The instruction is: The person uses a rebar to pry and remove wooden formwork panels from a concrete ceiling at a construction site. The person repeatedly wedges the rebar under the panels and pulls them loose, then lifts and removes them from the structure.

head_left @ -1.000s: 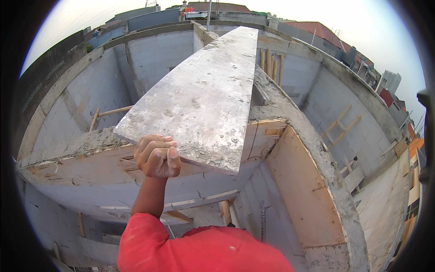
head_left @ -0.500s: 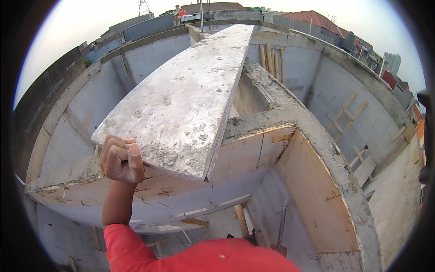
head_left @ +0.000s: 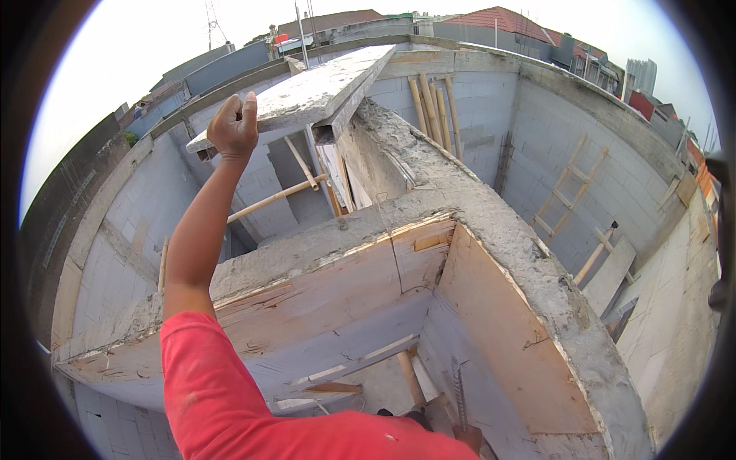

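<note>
My left hand (head_left: 234, 126), on an outstretched arm, is closed around the near left corner of a long formwork panel (head_left: 314, 88). The panel is crusted with grey concrete, and its near end is raised above the concrete beam (head_left: 307, 241). Battens show along its underside. At the lower edge, close to my red shirt, my right hand (head_left: 469, 437) shows only in part, seemingly closed around an upright ribbed steel bar (head_left: 459, 387); its fingers are mostly hidden.
Plywood formwork (head_left: 514, 322) lines the beams around an opening below me. A second rough concrete beam (head_left: 529, 261) runs along the right. Bamboo poles (head_left: 433, 115) lean on the far wall, and a bamboo ladder (head_left: 567, 188) stands at right. A bamboo pole (head_left: 276, 198) crosses below the panel.
My left hand has moved up and away, lifting the panel's near end and shifting it off the near beam. The beam and the room beneath now show.
</note>
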`<state>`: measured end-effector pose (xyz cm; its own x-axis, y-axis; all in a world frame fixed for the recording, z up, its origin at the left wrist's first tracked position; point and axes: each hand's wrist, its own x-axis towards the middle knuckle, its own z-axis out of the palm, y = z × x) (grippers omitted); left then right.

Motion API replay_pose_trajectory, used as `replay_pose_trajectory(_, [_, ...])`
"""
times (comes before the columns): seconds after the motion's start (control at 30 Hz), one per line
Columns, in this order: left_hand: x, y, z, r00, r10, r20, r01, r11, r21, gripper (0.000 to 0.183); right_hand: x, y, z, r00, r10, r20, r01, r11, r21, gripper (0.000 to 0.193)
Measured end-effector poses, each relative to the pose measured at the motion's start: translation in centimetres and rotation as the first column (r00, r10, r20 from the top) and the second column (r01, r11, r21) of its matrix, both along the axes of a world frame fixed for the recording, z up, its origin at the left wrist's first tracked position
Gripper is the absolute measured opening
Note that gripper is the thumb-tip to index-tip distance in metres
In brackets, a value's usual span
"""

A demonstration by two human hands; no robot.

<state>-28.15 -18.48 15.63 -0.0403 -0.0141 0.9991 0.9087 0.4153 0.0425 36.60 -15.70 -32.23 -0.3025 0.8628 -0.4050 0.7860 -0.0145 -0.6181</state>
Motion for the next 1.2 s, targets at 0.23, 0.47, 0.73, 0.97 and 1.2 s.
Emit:
replay_pose_trajectory(0.23, [-6.4,3.3,-8.0,0.987,0.141,0.072,-0.088,0.865,-0.495,0.032,0.9,0.0,3.6,0.989,-0.13,0.074,0.137,0.986,-0.096,0.046])
replay_pose_trajectory(0.47, [-7.7,2.9,-8.2,0.935,0.198,0.295,0.038,0.769,-0.638,0.029,-0.7,-2.0,6.9,0.985,-0.166,0.054,0.171,0.977,-0.129,0.046])
replay_pose_trajectory(0.73, [-3.2,4.0,-5.5,0.799,0.591,0.111,-0.204,0.439,-0.875,0.035,1.8,-7.2,12.5,0.977,-0.206,0.05,0.212,0.96,-0.185,0.048])
replay_pose_trajectory(0.97, [15.9,7.8,-0.6,0.897,-0.266,0.352,0.441,0.584,-0.682,0.066,5.2,-9.9,23.9,0.982,-0.159,0.098,0.144,0.979,0.147,0.041])
replay_pose_trajectory(1.2, [42.8,-5.4,-6.5,0.189,-0.806,0.561,0.632,-0.338,-0.698,0.075,6.7,-13.5,35.7,0.895,-0.19,0.404,-0.025,0.882,0.471,0.031])
